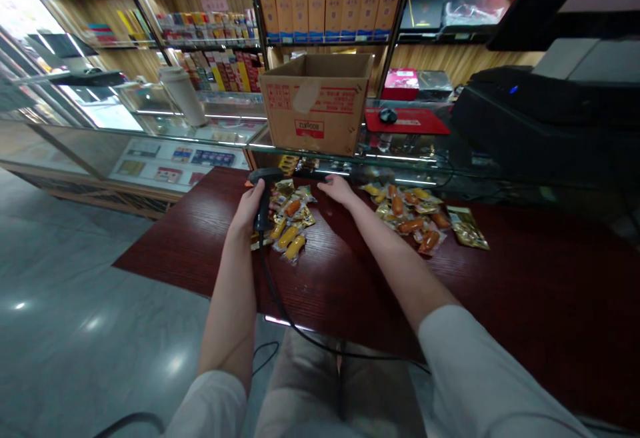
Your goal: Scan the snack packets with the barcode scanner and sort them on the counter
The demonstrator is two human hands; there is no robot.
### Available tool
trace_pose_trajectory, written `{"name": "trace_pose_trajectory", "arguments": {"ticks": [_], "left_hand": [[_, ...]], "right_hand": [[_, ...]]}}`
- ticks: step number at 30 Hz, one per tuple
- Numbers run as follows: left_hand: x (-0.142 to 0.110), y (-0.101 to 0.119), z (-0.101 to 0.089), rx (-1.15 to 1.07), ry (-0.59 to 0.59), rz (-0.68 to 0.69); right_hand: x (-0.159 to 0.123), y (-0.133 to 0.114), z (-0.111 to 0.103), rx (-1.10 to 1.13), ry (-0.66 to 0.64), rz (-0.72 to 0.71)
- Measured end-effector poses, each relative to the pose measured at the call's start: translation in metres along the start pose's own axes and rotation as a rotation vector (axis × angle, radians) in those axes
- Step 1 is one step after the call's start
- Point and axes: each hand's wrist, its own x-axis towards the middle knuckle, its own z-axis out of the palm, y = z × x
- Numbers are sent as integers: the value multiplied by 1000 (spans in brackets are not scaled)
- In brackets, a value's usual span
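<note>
My left hand (249,206) is wrapped round the handle of a black barcode scanner (262,206), held upright over the left side of the brown table (320,285). Its cable runs down past the table's front edge. Under and beside the scanner lies a pile of small clear-wrapped snack packs (289,233), yellow and orange-brown, with some gold packets among them. Just right of this pile, my right hand (337,190) reaches over the table with fingers pointing left, a little apart. I see nothing in it.
A second pile of wrapped snacks (411,226) lies to the right, with a flat gold packet (467,227) beside it. Behind stands an open cardboard box (315,115) on a glass counter, near a mouse (388,116) on a red mat. A black machine (530,118) is at right.
</note>
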Motion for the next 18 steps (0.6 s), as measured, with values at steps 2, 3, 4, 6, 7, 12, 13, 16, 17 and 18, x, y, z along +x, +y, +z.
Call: {"name": "trace_pose_trajectory", "arguments": {"ticks": [2,3,4,6,7,12,13,16,17,18], "left_hand": [[0,-1,-1,15,-44,-15],[1,-2,-2,18,-66,-13],[1,-3,-3,19,-80,-10],[3,-6,-5,22,-92,-6],[4,-8,-6,25,-95,-8],[10,-12,-10,16,-111,-22],[10,-12,-10,10,-112,-20],[10,-11,-8,14,-143,-36],[9,-11,-6,16,-148,-30],[7,-11,-4,17,-154,-20]], "right_hand": [[14,-13,19,-10,-10,67],[19,-18,24,-36,-19,90],[23,-22,27,-69,-35,104],[28,-27,30,-123,-84,117],[30,-29,31,-131,-104,118],[35,-28,34,-64,-146,124],[34,-26,34,-58,-160,123],[26,-19,28,39,-185,141],[21,-15,24,121,-171,158],[17,-11,19,227,-143,174]]}}
